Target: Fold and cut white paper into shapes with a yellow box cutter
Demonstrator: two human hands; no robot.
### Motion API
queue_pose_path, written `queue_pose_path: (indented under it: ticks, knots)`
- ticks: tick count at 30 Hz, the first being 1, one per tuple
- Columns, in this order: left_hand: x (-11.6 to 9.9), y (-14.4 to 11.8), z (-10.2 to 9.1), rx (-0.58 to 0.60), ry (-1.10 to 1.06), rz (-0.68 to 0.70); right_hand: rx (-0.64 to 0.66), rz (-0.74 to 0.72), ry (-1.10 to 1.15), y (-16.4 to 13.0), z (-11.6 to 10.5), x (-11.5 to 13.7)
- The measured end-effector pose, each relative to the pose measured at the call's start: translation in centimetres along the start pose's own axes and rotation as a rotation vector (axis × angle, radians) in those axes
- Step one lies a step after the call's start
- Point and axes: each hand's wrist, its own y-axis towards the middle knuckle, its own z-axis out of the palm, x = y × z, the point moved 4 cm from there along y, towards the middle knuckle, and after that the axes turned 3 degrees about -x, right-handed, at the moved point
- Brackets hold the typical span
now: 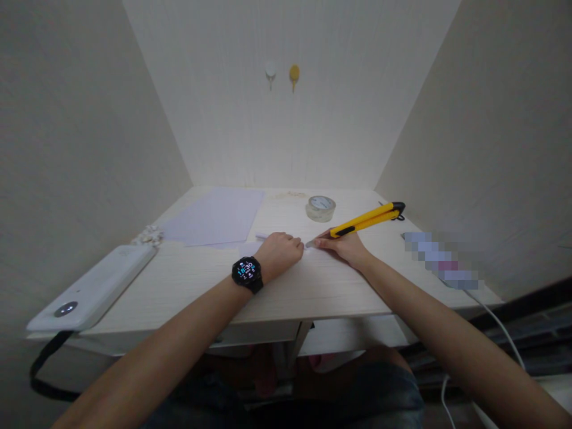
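My right hand (346, 247) is closed around a yellow and black utility knife (369, 220), its handle slanting up to the right. The blade end points left toward the fingertips of my left hand (281, 253), just above the desk. My left hand is closed and rests low on the desk, a black smartwatch (247, 273) on its wrist. A thin white rolled piece of paper (261, 236) sticks out to the left of that hand. The hand's own fingers hide its middle.
White paper sheets (218, 214) lie at the back left. A roll of clear tape (320, 208) stands behind my hands. A white device with a black strap (96, 286) lies left. At right is a blurred-out flat object (440, 262) with a white cable. Walls enclose the desk (286, 298).
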Motion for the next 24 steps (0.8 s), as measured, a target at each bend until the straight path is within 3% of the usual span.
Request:
queue_pose_path:
  ticks: [15,20,24]
  knots:
    - [0.1,-0.1,0.0,-0.007,0.002,-0.023,0.011,-0.014,0.003,0.1,0.0,-0.4]
    - [0.6,-0.3,0.2,0.017,-0.092,-0.064,0.005,-0.013,0.01,0.0,0.0,-0.2]
    - [1.1,-0.2,0.5,-0.058,-0.206,-0.069,0.009,-0.024,0.006,0.0,0.0,0.0]
